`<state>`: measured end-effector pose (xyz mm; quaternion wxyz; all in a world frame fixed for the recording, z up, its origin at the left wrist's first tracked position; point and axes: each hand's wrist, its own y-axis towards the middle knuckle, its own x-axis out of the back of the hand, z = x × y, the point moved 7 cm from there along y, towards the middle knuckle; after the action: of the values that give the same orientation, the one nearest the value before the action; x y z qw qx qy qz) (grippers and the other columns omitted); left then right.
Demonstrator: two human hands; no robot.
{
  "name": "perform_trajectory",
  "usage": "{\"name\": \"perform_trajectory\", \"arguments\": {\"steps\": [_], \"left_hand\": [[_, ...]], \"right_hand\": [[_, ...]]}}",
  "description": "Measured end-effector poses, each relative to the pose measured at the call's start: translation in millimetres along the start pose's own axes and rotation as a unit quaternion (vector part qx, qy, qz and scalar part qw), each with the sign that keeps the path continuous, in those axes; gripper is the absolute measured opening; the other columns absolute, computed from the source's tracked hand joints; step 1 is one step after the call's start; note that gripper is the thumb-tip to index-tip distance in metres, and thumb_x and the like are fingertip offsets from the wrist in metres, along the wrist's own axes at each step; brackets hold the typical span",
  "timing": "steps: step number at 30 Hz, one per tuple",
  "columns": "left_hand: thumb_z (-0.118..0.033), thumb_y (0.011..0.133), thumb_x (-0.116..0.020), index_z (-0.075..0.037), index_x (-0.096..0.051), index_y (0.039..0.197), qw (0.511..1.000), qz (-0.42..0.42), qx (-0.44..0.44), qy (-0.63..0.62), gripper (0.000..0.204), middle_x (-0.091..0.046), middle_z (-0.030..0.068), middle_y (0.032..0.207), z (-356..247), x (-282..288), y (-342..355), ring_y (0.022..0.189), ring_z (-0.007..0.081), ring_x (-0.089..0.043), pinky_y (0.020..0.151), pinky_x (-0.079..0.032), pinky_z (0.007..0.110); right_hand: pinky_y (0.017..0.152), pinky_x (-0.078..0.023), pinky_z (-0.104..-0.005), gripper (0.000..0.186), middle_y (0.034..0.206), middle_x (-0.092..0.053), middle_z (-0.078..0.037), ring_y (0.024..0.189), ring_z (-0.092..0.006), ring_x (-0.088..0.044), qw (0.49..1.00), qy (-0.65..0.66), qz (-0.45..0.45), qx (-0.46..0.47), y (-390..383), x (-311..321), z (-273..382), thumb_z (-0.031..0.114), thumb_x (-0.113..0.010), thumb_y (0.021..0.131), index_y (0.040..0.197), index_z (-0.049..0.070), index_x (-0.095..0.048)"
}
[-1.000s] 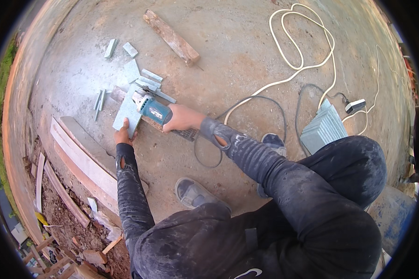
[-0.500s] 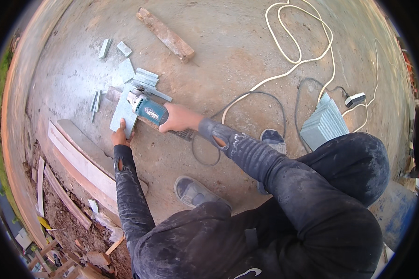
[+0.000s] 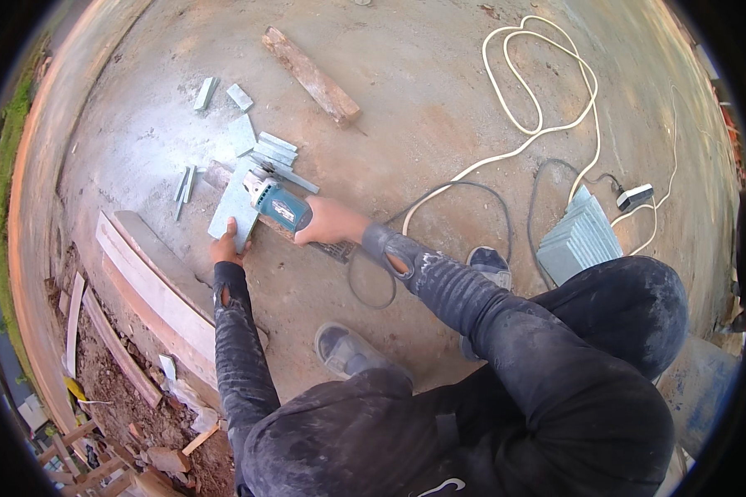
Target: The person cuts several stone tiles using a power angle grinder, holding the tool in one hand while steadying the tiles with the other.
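Note:
My right hand (image 3: 333, 224) is wrapped round the rear body of a teal angle grinder (image 3: 280, 207). The grinder's metal head lies over the right edge of a pale grey-green stone tile (image 3: 229, 207); its disc is too small to make out. At the tile's near end my left hand (image 3: 227, 243) grips it, thumb on top and fingers at the edge and underneath. Narrow cut strips (image 3: 275, 149) of the same stone lie just beyond the grinder, beside a broken tile piece (image 3: 240, 135). Part of a wooden block shows under the tile.
Thin offcuts (image 3: 184, 189) lie left of the tile, on dusty concrete. Farther off is a wooden beam (image 3: 311, 76). At right stand a tile stack (image 3: 580, 236), a power strip (image 3: 635, 196) and a looped white cable (image 3: 512, 153). Boards (image 3: 153, 286) edge the dirt at left.
The whole scene has shifted slightly right and down in the picture. Both hands keep their holds, and the grinder stays at nearly the same place on the tile.

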<state>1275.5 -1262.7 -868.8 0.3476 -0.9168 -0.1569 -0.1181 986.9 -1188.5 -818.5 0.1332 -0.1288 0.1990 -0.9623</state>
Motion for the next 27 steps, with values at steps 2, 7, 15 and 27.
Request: {"name": "perform_trajectory", "arguments": {"steps": [2, 7, 15, 27], "left_hand": [[-0.032, 0.084, -0.078, -0.004, -0.054, 0.123, 1.000, 0.010, 0.011, 0.006, 0.054, -0.065, 0.0115, 0.107, 0.8, -4.2, -0.1, 0.082, 0.0255, -0.067, 0.057, -0.058, 0.037], [-0.023, 0.092, -0.069, -0.004, -0.051, 0.128, 0.995, 0.027, -0.023, -0.098, 0.045, -0.062, 0.0079, 0.116, 9.3, 5.2, 7.8, 0.099, 0.0234, -0.063, 0.077, -0.055, 0.043], [-0.014, 0.097, -0.060, -0.005, -0.048, 0.131, 0.958, 0.074, -0.117, -0.251, 0.036, -0.061, 0.0049, 0.119, 4.7, 44.9, -48.9, 0.104, 0.0185, -0.062, 0.088, -0.051, 0.037], [-0.019, 0.100, -0.056, -0.008, -0.054, 0.127, 0.948, -0.141, -0.109, -0.265, 0.029, -0.064, 0.0034, 0.114, 57.6, 281.7, -130.7, 0.100, 0.0180, -0.064, 0.086, -0.054, 0.040]], "right_hand": [[0.080, -0.050, -0.0360, 0.064, 0.102, -0.066, -0.021, 0.093, -0.0314, -0.064, 1.000, 0.005, 0.002, -0.005, -1.8, 3.4, -0.9, 0.032, -0.076, 0.061, 0.111, -0.005, -0.059], [0.082, -0.049, -0.0348, 0.064, 0.104, -0.064, -0.019, 0.095, -0.0287, -0.062, 1.000, 0.027, -0.001, -0.002, -12.5, 13.5, 19.5, 0.029, -0.075, 0.063, 0.114, -0.004, -0.058], [0.074, -0.050, -0.0330, 0.048, 0.089, -0.064, -0.008, 0.079, -0.0200, -0.061, 0.998, 0.059, -0.026, -0.005, -8.0, 50.3, 19.9, 0.027, -0.075, 0.066, 0.103, 0.000, -0.062], [0.054, -0.047, -0.0271, 0.028, 0.073, -0.060, -0.004, 0.057, -0.0120, -0.058, 0.993, 0.114, -0.037, 0.019, -19.1, 65.9, 58.1, 0.016, -0.070, 0.072, 0.093, 0.003, -0.057]]}}
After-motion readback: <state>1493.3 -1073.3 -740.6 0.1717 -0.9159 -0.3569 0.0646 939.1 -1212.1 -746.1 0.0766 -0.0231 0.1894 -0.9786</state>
